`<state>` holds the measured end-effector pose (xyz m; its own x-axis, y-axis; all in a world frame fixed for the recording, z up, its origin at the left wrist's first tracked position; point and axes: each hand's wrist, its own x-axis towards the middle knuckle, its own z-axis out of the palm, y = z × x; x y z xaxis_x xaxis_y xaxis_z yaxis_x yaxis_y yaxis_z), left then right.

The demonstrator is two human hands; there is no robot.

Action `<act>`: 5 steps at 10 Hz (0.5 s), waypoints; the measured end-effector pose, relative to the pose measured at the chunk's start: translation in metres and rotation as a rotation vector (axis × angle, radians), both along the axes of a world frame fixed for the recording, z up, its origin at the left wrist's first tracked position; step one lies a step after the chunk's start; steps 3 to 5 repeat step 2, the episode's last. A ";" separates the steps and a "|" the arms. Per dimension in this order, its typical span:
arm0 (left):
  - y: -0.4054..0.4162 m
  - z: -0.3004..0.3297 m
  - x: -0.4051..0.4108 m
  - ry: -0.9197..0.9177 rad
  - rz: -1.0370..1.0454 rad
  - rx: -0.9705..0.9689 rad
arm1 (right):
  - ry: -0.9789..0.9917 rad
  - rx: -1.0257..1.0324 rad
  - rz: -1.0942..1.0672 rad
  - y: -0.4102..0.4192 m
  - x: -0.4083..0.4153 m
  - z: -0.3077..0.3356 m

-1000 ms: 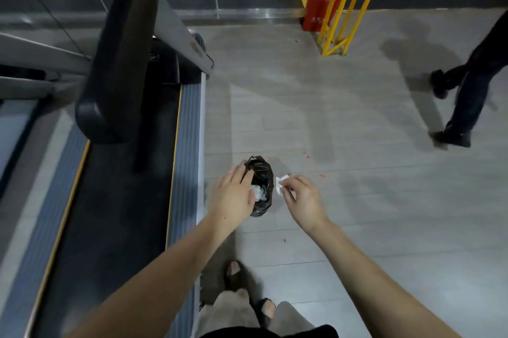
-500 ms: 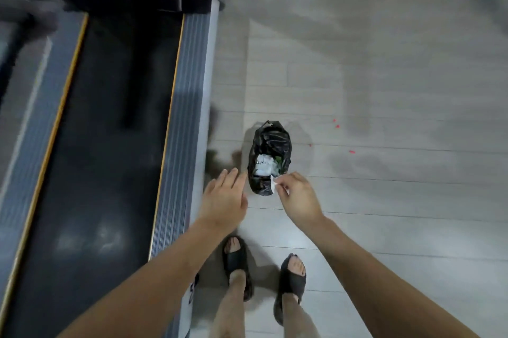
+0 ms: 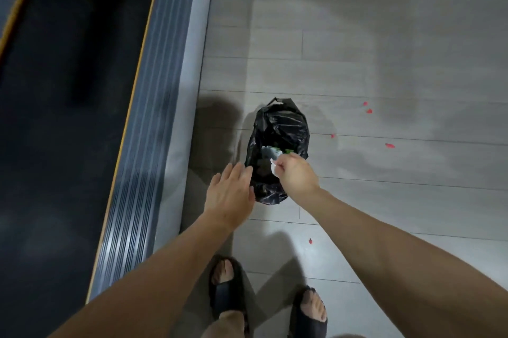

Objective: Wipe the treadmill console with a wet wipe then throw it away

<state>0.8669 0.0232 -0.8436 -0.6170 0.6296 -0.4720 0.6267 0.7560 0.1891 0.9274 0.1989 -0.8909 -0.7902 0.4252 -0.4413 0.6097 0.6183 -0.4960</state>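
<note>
A black plastic trash bag (image 3: 280, 126) stands open on the grey floor beside the treadmill. White and green rubbish shows inside its mouth. My right hand (image 3: 298, 175) hovers over the bag's opening, pinching a small crumpled white wet wipe (image 3: 274, 168) between thumb and fingers. My left hand (image 3: 229, 194) is flat with fingers spread, just left of the bag's rim, holding nothing. The treadmill console is out of view.
The treadmill's black belt (image 3: 66, 106) and ribbed grey side rail (image 3: 148, 128) run along the left. My feet in black sandals (image 3: 228, 291) stand below the bag. Small red specks (image 3: 368, 110) lie on the floor to the right.
The view has tilted down and closer to the floor. My right hand has moved with the wipe from the bag's near edge to over its opening. The left hand has shifted nearer the bag's rim.
</note>
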 end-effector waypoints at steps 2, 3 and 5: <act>0.008 -0.029 -0.021 0.018 0.036 0.010 | -0.186 0.072 0.087 0.005 -0.004 -0.046; 0.008 -0.029 -0.021 0.018 0.036 0.010 | -0.186 0.072 0.087 0.005 -0.004 -0.046; 0.008 -0.029 -0.021 0.018 0.036 0.010 | -0.186 0.072 0.087 0.005 -0.004 -0.046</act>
